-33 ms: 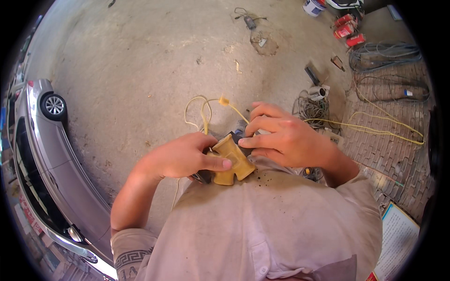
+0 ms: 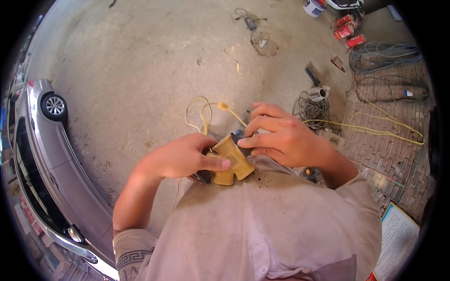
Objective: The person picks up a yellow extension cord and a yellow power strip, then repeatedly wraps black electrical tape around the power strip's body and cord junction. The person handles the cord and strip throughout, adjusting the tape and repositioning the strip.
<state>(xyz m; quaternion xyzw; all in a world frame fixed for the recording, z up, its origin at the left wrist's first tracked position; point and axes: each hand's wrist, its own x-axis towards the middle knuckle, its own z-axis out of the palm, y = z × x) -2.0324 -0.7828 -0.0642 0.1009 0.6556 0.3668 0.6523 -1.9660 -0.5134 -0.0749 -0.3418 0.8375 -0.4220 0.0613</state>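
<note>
The yellow casing point(image 2: 238, 160) is held in front of the person's belly, tilted, just over the front of a dusty pale shirt point(image 2: 225, 220). The left hand point(image 2: 185, 152) grasps it from the side, thumb laid across its face and the other fingers mostly hidden. A dark piece point(image 2: 202, 176) shows under that hand, beside the casing's lower end.

At the casing's upper end sits a black piece point(image 2: 236, 138), and the right hand point(image 2: 276, 136) has its bent fingertips on it; from here I can't tell whether they pinch it or merely touch. Beyond the hands, a yellow plug point(image 2: 223, 106) stands out on a yellow cord point(image 2: 238, 116), with a pale loop of wire to its left. Dark crumbs dot the shirt just below the casing.

Around them spreads a stained concrete floor point(image 2: 131, 61). Off to the person's left a silver car point(image 2: 70, 173) is parked. On the other side I see a tangle of cable point(image 2: 311, 111) with a metal cup point(image 2: 317, 93) by it, then brick paving point(image 2: 375, 161) crossed by a long yellow cord. Farther out lie red cans point(image 2: 344, 31), near a white bucket point(image 2: 312, 8).
</note>
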